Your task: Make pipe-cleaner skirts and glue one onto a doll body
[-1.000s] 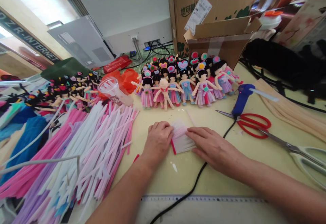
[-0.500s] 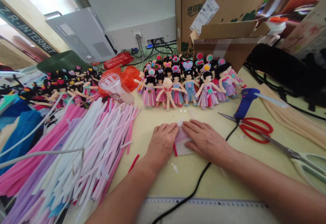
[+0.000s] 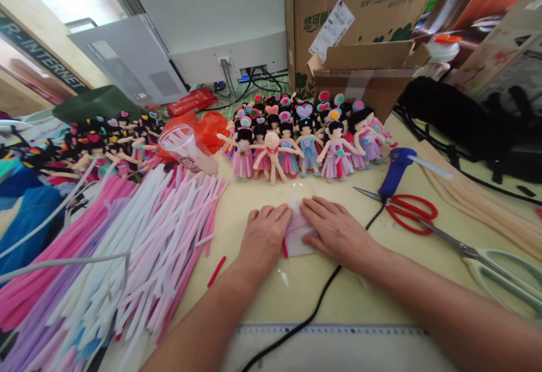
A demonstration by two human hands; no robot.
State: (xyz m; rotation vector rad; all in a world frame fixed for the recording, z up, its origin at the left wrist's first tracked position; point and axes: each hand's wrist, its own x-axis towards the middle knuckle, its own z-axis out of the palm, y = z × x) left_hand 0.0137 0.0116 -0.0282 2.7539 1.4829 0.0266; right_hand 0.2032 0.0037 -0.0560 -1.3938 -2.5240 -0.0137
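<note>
A small flat panel of pale pink and white strips (image 3: pixel 301 226), with a red strip (image 3: pixel 285 248) along its left edge, lies on the table between my hands. My left hand (image 3: pixel 265 236) rests on the panel's left side, its fingers pressed together over the edge. On the other side, my right hand (image 3: pixel 336 231) lies flat, fingertips on the panel's upper and right parts and the thumb lower down. Beyond them stands a row of small dolls (image 3: pixel 307 146), with a bare beige figure (image 3: pixel 273 154) in front.
Fuzzy strips (image 3: pixel 169 248) cover the left side. At the right are a blue glue gun (image 3: pixel 396 173), red-handled scissors (image 3: pixel 412 213) and larger scissors (image 3: pixel 478 254). A black cord (image 3: pixel 315 304) crosses to the ruler (image 3: pixel 339 330). Behind stand a plastic cup (image 3: pixel 186 149) and cardboard box (image 3: pixel 359 78).
The whole view has shifted slightly, so things appear a little further left. Both hands keep nearly the same place on the panel.
</note>
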